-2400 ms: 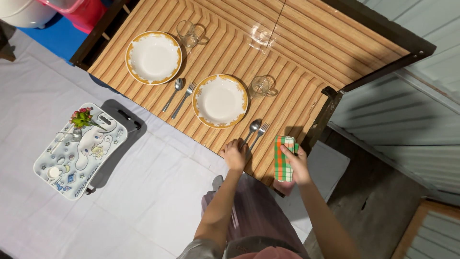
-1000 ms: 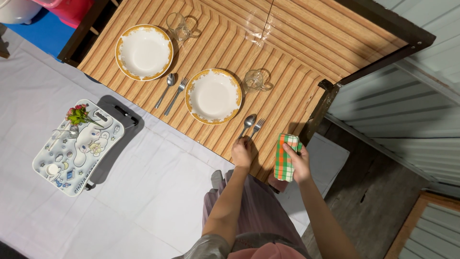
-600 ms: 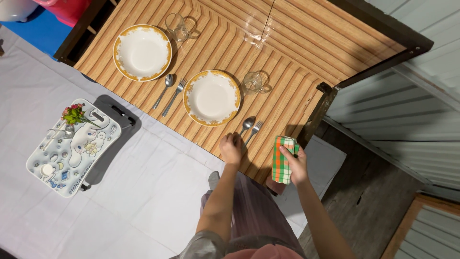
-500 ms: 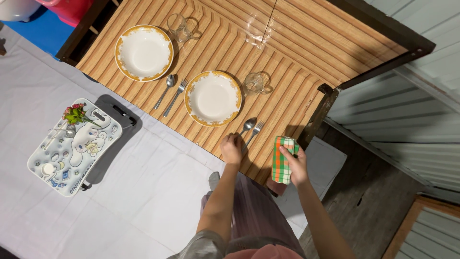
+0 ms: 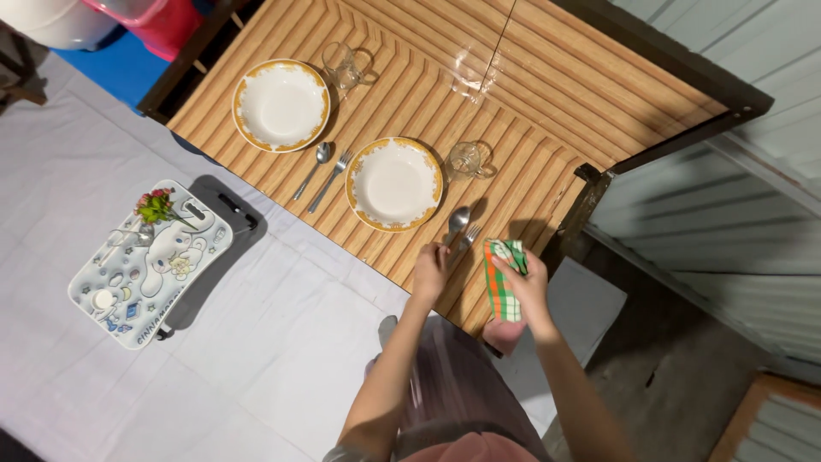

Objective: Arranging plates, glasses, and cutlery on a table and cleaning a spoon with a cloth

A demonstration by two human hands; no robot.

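- While the left hand (image 5: 430,267) is closing its fingers on the handles of the spoon (image 5: 456,222) and fork (image 5: 467,239), both pieces are lying side by side just right of the nearer plate (image 5: 394,183), at centre frame.
- The right hand (image 5: 528,287) is gripping a folded green-and-orange checked cloth (image 5: 503,280), held upright at the table's (image 5: 547,94) near edge.
- The cutlery is sitting close to that edge, so a careless nudge could be sending it off onto the floor.
- A wide sweep might be knocking the glass mug (image 5: 469,159) just above.
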